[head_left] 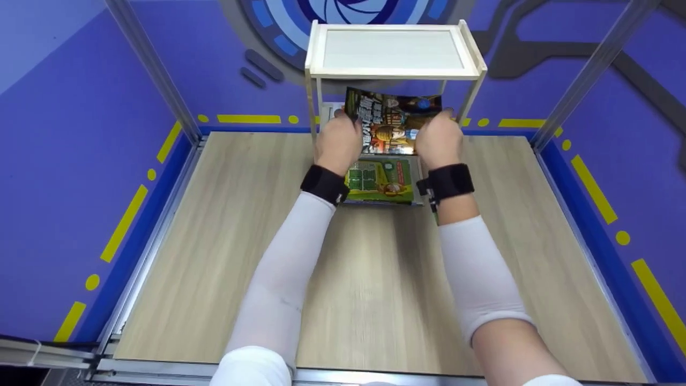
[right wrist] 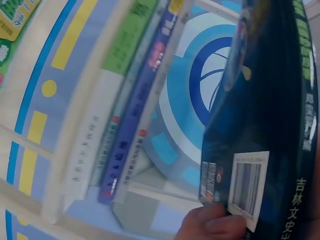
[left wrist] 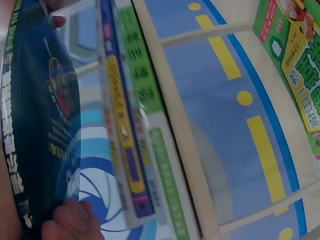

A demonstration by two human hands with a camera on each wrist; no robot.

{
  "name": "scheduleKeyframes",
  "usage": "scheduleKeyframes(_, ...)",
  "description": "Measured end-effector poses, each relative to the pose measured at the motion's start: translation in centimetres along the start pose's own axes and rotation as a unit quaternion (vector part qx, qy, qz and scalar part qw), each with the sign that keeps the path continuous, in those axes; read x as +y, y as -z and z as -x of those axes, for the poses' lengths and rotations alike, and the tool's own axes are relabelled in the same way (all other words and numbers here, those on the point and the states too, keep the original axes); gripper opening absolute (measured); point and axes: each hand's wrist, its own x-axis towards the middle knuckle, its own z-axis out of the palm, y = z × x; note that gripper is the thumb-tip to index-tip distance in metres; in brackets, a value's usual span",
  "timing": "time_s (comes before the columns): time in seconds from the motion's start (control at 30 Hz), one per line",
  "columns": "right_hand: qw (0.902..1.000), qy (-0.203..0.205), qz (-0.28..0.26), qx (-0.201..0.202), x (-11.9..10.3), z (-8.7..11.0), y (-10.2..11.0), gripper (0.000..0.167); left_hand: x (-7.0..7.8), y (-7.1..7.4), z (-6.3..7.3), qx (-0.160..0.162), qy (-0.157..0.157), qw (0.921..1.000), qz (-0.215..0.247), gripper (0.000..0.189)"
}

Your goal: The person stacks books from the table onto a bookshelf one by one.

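Note:
My left hand and right hand grip a dark, glossy book by its left and right ends. Its illustrated cover faces up toward me, just below the top of a pale wooden rack. In the left wrist view, fingers curl over the book's edge, with its dark back cover showing. Fingers of the right hand lie near a barcode label in the right wrist view. Several stacked books lie on the rack's middle board, apart from the held one.
Lower in the rack lies a green book. The rack's front posts flank the hands, and its white top panel is above them. Blue printed walls enclose the wooden tabletop at the back and sides.

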Motion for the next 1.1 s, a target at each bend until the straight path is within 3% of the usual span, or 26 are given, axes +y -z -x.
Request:
scheduleKeyframes(0.1,0.9986,0.033,0.042,0.006,0.6,-1.1,0.7,0.062,0.7,-0.6,-0.9,0.011,-0.020,0.9994,-0.027,0.053)
scheduleKeyframes(0.23,0.9962,0.063,0.051,0.031,1.7,-1.8,0.7,0.055,1.5,-1.3,-1.4,0.006,-0.045,0.9984,-0.033,0.050)
scheduleKeyframes(0.33,0.9964,0.058,0.001,0.062,2.0,-2.1,-0.1,0.046,1.6,-1.7,-1.5,0.017,-0.038,0.9987,-0.030,0.049)
scheduleKeyframes(0.43,0.9932,0.041,-0.069,0.084,1.9,-2.1,-1.0,0.035,1.6,-2.0,-1.6,0.036,-0.009,0.9988,-0.030,0.048)
scheduleKeyframes(0.57,0.9924,0.032,-0.094,0.074,1.7,-1.7,-1.9,0.042,1.6,-2.1,-1.5,0.041,0.013,0.9985,-0.035,0.050)
scheduleKeyframes(0.63,0.9937,0.033,-0.086,0.064,1.7,-1.3,-2.1,0.058,1.6,-2.1,-1.3,0.041,0.014,0.9986,-0.032,0.054)
scheduleKeyframes(0.7,0.9942,0.034,-0.084,0.057,1.8,-0.8,-2.3,0.062,1.6,-1.9,-1.1,0.043,0.010,0.9986,-0.029,0.055)
scheduleKeyframes(0.93,0.9927,0.043,-0.097,0.058,2.7,2.4,-2.4,0.057,1.1,-1.8,0.6,0.036,0.014,0.9980,-0.051,0.050)
scheduleKeyframes(1.1,0.9873,0.056,-0.124,0.083,4.4,5.4,-2.9,0.045,0.1,-2.1,2.9,0.039,0.016,0.9979,-0.051,0.063)
